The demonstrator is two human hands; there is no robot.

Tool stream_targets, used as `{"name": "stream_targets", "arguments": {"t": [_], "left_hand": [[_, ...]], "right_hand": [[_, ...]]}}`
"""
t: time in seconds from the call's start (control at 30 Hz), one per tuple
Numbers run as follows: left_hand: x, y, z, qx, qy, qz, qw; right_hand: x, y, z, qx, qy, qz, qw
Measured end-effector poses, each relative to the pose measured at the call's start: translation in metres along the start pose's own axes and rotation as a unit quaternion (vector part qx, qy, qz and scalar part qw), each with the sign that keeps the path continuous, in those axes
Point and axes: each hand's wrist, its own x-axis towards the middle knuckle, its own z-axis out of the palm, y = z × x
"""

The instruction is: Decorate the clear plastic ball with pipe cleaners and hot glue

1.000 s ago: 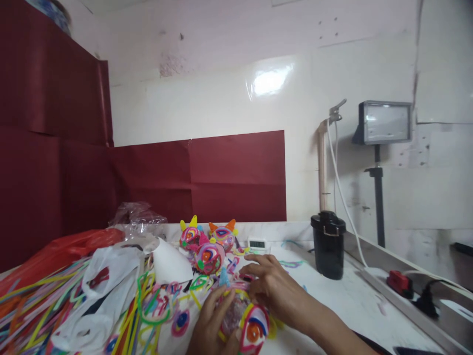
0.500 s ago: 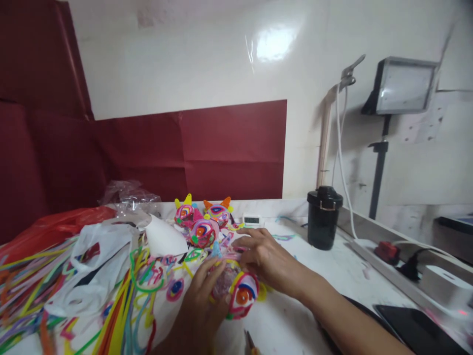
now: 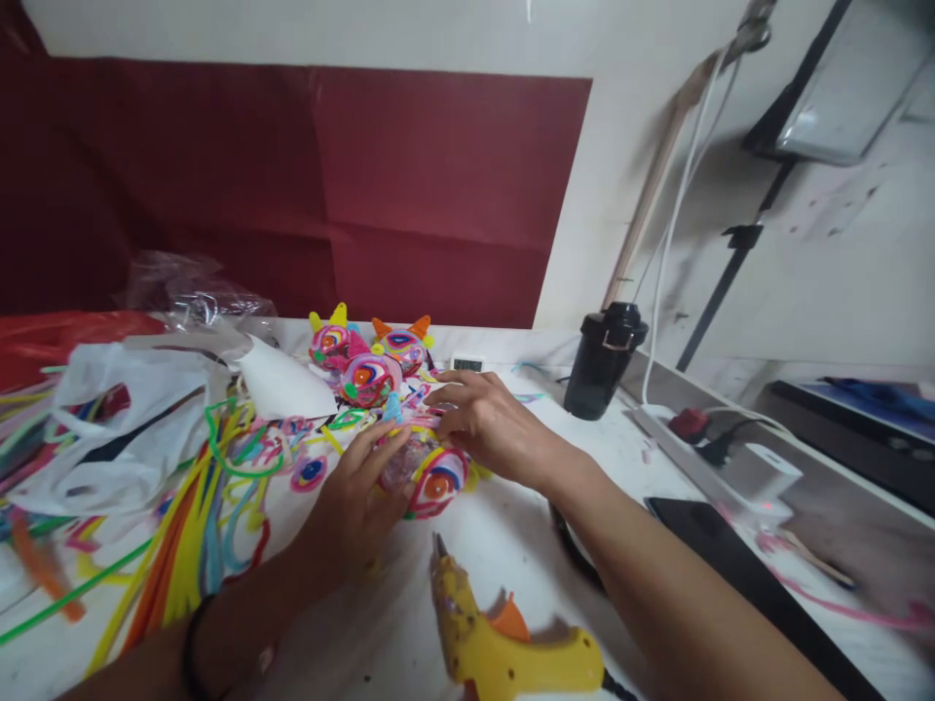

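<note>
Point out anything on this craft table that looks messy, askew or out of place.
The colourful strips sprawl loose across the table's left half, tangled among white plastic bags. The yellow glue gun lies on its side, nozzle toward the decorated ball under both hands. Nothing looks broken or spilled.

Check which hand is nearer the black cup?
Right. The right hand lies just left of the black cup, apart from it; the left hand is farther off, on the colorful ball.
</note>
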Motion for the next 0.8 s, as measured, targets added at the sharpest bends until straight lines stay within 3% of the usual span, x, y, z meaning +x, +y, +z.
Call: {"name": "stream_targets", "arguments": {"t": [0.3,0.8], "left_hand": [[-0.01,-0.011,0.013,0.016,0.027,-0.003,0.999],[-0.008,-0.01,0.013,0.012,0.069,0.026,0.997]], "right_hand": [[-0.001,-0.001,0.003,0.015,0.02,-0.005,1.0],[0.0,0.002,0.012,0.037,0.052,-0.023,0.998]]}}
